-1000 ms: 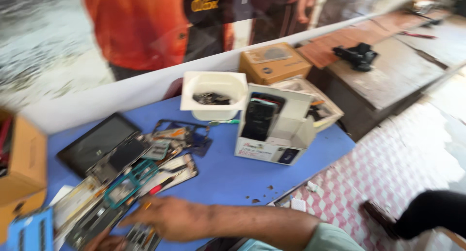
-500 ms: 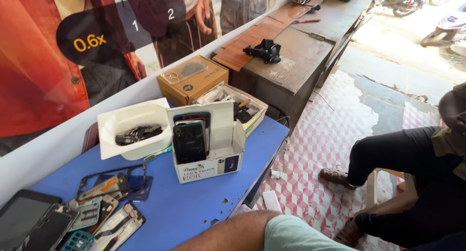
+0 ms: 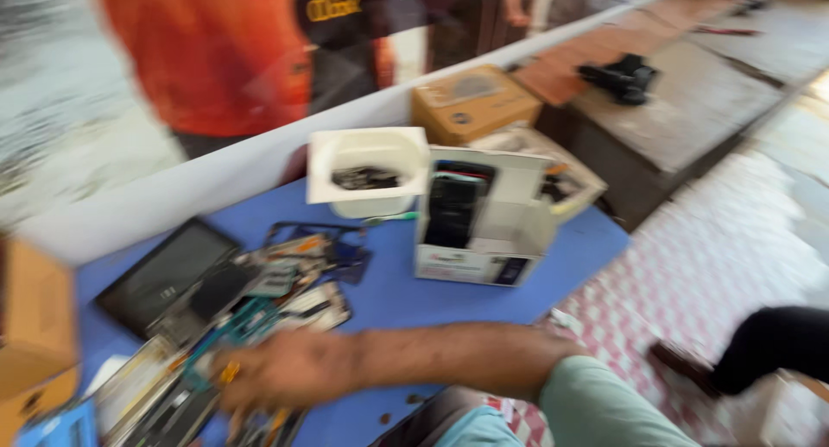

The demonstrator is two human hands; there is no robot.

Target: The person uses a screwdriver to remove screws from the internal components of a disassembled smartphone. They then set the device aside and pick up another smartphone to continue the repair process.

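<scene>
The person's right hand [image 3: 276, 378] lies low and left of centre in the frame, its forearm stretched in from the lower right across the blue surface [image 3: 389, 296]. It rests over the heap of opened phone parts [image 3: 259, 300], a spread of circuit boards, frames and thin panels in the lower left. Motion blur hides the fingers, so it cannot be told how far the hand is open or whether it has hold of anything; a small orange-yellow piece shows at its fingertips, but what that is stays unclear. The left hand is out of view.

The step in hand looks like a reach into the heap to sort or pick out 1 piece. Since the parts overlap and touch one another, a clean pick there would call for singling out 1 edge without dragging its neighbours.

Just above the heap lies a dark flat screen [image 3: 164, 274]. Above centre stands a white tray [image 3: 367, 153] with small dark bits inside, and just right of it an open white box [image 3: 518, 196] holds a dark phone [image 3: 453, 209]. A person in orange [image 3: 216, 58] stands behind the surface at the upper left.
</scene>
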